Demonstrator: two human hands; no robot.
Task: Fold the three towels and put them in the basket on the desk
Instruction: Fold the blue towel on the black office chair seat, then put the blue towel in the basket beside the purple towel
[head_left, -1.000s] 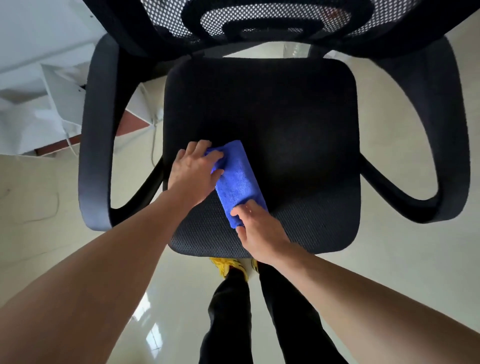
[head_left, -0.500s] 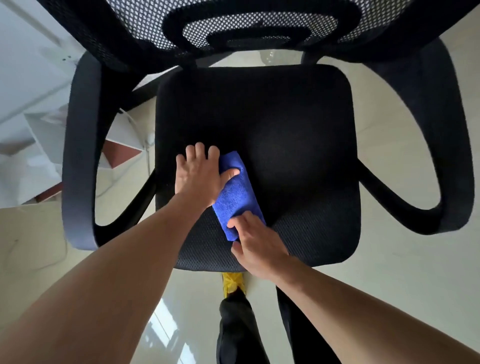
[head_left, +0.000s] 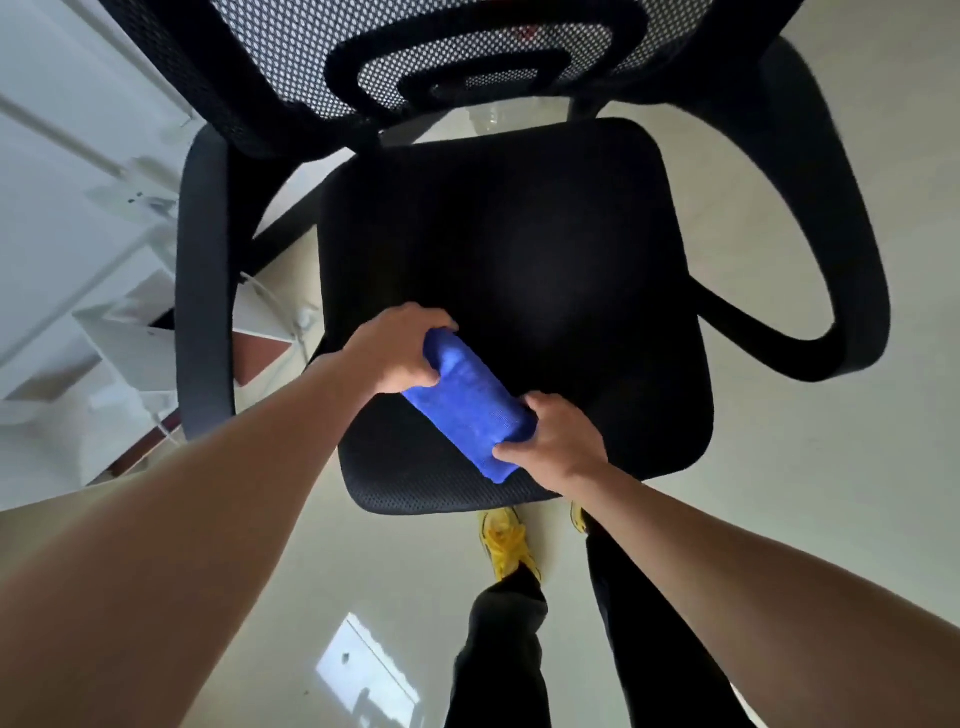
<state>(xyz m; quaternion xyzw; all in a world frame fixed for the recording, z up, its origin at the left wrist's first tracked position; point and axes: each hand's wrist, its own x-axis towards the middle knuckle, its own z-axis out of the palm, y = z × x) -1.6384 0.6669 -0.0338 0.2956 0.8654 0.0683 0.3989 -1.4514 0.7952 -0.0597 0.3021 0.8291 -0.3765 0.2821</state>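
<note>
A folded blue towel (head_left: 470, 402) forms a long narrow bundle over the front left part of a black office chair seat (head_left: 545, 249). My left hand (head_left: 397, 353) grips its far end, fingers curled around it. My right hand (head_left: 558, 441) grips its near end at the seat's front edge. The towel looks slightly lifted off the seat. No other towel and no basket are in view.
The chair has a mesh backrest (head_left: 441, 57) at the top and curved armrests on the left (head_left: 200, 291) and right (head_left: 831, 234). White furniture (head_left: 78, 218) stands at the left. My legs and a yellow shoe (head_left: 506, 545) are on the pale glossy floor below the seat.
My left hand went from pressing flat on the towel to gripping its far end. My right hand closed on the near end. The view swung so the chair sits further right.
</note>
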